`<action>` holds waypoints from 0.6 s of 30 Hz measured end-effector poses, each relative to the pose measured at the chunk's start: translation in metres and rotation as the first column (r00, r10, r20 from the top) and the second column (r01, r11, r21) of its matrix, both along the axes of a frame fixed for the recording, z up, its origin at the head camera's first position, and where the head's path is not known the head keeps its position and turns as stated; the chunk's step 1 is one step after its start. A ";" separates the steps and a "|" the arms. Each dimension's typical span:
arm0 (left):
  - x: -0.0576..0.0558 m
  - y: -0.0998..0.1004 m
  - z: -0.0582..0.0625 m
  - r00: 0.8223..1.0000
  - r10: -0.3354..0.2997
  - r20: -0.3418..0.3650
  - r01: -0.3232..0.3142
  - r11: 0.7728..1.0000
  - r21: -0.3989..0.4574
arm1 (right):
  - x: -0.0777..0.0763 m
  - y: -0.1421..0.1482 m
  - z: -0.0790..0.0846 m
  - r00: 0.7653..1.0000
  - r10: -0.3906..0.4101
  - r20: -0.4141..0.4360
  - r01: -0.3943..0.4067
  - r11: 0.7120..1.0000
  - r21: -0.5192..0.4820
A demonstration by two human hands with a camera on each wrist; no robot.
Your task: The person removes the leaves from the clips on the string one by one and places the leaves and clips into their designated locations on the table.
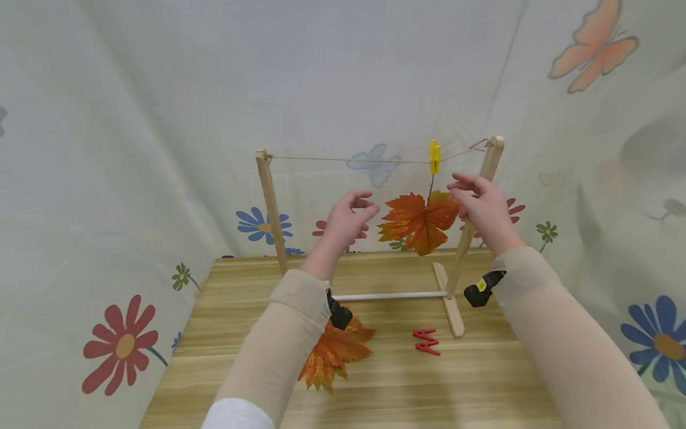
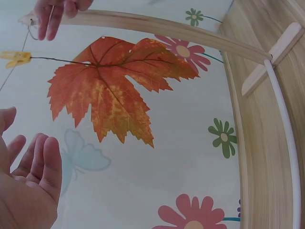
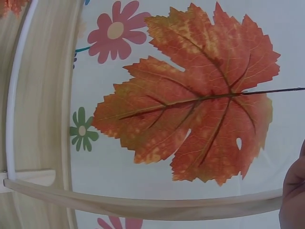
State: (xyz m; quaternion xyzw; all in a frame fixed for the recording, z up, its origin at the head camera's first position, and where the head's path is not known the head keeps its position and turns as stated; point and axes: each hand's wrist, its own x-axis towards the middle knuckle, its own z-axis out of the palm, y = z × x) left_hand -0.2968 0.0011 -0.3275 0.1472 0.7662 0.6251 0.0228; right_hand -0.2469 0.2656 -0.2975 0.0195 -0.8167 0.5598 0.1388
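Observation:
An orange artificial maple leaf (image 1: 418,221) hangs by its stem from a yellow clothespin (image 1: 435,157), which is clipped on a string (image 1: 332,159). My right hand (image 1: 482,205) is just right of the leaf, its fingers loosely bent and holding nothing. To the left of the leaf my left hand (image 1: 347,220) hovers, fingers relaxed, with nothing in its grasp. The left wrist view shows the clothespin (image 2: 16,58) biting the stem's end. Veins and serrated edges of the leaf (image 3: 209,102) fill the right wrist view.
The string runs between a left wooden post (image 1: 272,208) and a right wooden post (image 1: 492,158). A white rod (image 1: 391,295) joins them low down. On the wooden table (image 1: 375,393) lie a second orange leaf (image 1: 343,348), partly behind my left forearm, and red clothespins (image 1: 426,342).

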 end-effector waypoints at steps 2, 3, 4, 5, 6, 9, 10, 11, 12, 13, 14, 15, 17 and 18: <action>0.001 0.001 0.002 1.000 -0.008 -0.005 0.008 1.000 -0.009 | 0.001 -0.001 0.004 1.000 0.002 -0.002 -0.002 1.000 0.016; 0.002 0.002 0.003 1.000 -0.013 -0.006 0.013 1.000 -0.013 | 0.001 -0.002 0.005 1.000 0.005 -0.007 -0.005 1.000 0.021; 0.003 0.003 0.004 1.000 -0.017 -0.005 0.017 1.000 -0.012 | 0.001 -0.002 0.007 1.000 0.009 -0.012 -0.009 1.000 0.026; 0.003 0.004 0.005 1.000 -0.021 -0.005 0.021 1.000 -0.012 | 0.001 -0.002 0.009 1.000 0.013 -0.018 -0.012 1.000 0.027; 0.004 0.005 0.005 1.000 -0.027 -0.007 0.027 1.000 -0.011 | 0.001 -0.002 0.011 1.000 0.017 -0.024 -0.016 1.000 0.026; 0.005 0.010 0.007 0.998 -0.064 -0.013 0.064 0.998 -0.023 | 0.000 -0.002 0.019 0.999 0.022 -0.037 -0.022 1.000 0.007; 0.006 0.012 0.008 0.996 -0.084 -0.015 0.083 0.996 -0.031 | 0.000 -0.002 0.021 0.999 0.020 -0.038 -0.020 1.000 0.001; 0.006 0.014 0.009 0.995 -0.102 -0.018 0.102 0.994 -0.040 | -0.001 -0.002 0.023 0.999 0.017 -0.038 -0.017 1.000 -0.008; 0.006 0.016 0.011 0.993 -0.119 -0.019 0.118 0.992 -0.053 | -0.001 -0.002 0.026 0.999 0.014 -0.037 -0.015 1.000 -0.015; 0.006 0.019 0.012 0.991 -0.135 -0.019 0.134 0.989 -0.063 | -0.001 -0.002 0.028 0.999 0.009 -0.036 -0.010 1.000 -0.017; 0.007 0.022 0.014 0.989 -0.150 -0.020 0.148 0.986 -0.073 | -0.002 -0.001 0.030 0.999 0.003 -0.036 -0.004 1.000 -0.017; 0.007 0.025 0.015 0.987 -0.161 -0.022 0.159 0.984 -0.079 | -0.002 -0.001 0.032 0.999 -0.002 -0.037 0.001 1.000 -0.018; 0.008 0.031 0.019 0.984 -0.175 -0.031 0.172 0.981 -0.086 | -0.003 0.000 0.035 0.999 -0.008 -0.042 0.008 1.000 -0.021; 0.008 0.035 0.020 0.984 -0.177 -0.039 0.173 0.981 -0.091 | -0.003 0.001 0.035 0.999 -0.011 -0.046 0.010 1.000 -0.018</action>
